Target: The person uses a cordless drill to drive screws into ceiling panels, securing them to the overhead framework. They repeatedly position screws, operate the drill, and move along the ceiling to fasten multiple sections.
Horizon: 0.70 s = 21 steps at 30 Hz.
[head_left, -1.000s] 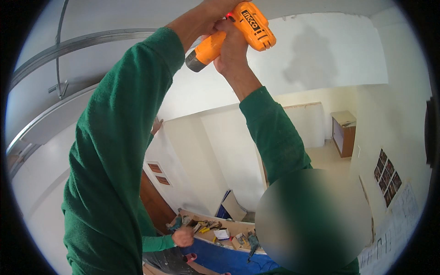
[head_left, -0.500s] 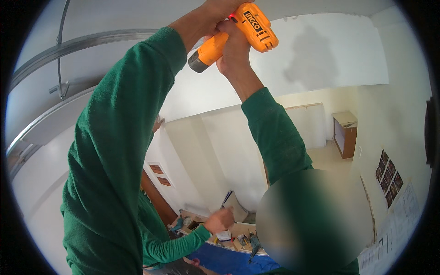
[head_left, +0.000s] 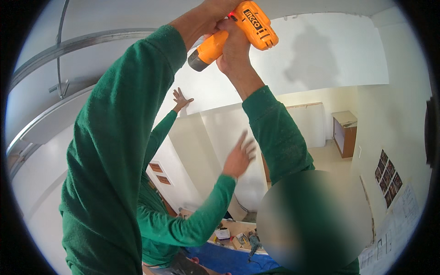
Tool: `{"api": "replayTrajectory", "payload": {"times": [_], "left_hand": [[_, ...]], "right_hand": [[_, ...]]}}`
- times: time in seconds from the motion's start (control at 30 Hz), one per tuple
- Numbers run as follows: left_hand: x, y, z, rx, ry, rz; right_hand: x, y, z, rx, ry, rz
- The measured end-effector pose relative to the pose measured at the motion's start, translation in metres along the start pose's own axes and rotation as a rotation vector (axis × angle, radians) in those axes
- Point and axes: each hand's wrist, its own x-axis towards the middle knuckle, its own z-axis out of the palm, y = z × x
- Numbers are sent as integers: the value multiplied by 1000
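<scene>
Up at the top edge, my right hand [head_left: 234, 48] is wrapped round the handle of an orange cordless drill [head_left: 259, 26]. The drill's dark base [head_left: 197, 61] sticks out to the left of that hand, and its front end runs out of the picture at the top. My left hand [head_left: 219, 10] lies against the front of the drill, crossing the right hand's side. Its fingers are mostly hidden or cut off by the upper edge. Both arms, in green sleeves, are raised high. Behind the hands is a white panel [head_left: 284, 64] with a shadow on it.
Below, a co-worker in green has one spread hand [head_left: 182, 99] on the panel's lower edge and another hand [head_left: 239, 158] raised. Metal ceiling channel [head_left: 87, 43] runs at upper left. A bench [head_left: 229, 224] carries a green drill [head_left: 254, 242] and other tools. A cabinet [head_left: 344, 133] stands far right.
The co-worker's far hand has moved right along the panel edge, fingers spread. Their nearer hand has risen from above the bench. My hands and the drill have hardly moved.
</scene>
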Motion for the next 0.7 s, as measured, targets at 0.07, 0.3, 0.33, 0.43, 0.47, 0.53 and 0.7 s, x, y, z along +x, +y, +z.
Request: {"api": "replayTrajectory", "payload": {"times": [0.07,0.3,0.33,0.43,0.47,0.53,0.7], "left_hand": [[0,-1,0,-5,9,-14],[29,-12,4,-22,-47,-47],[32,-15,1,-8,-64,-50],[33,-7,-2,218,62,-54],[30,-3,-4,332,114,-42],[19,8,-16,527,218,-23],[32,-2,-82,552,543,201]], "right_hand": [[0,2,5,14,-2,-12],[5,-7,-10,-11,38,-47],[5,-6,-11,-1,32,-53],[10,-4,-18,25,33,-34],[12,-2,-17,41,32,-18],[15,3,-17,67,22,-41],[15,2,-35,-54,35,-67]]}}
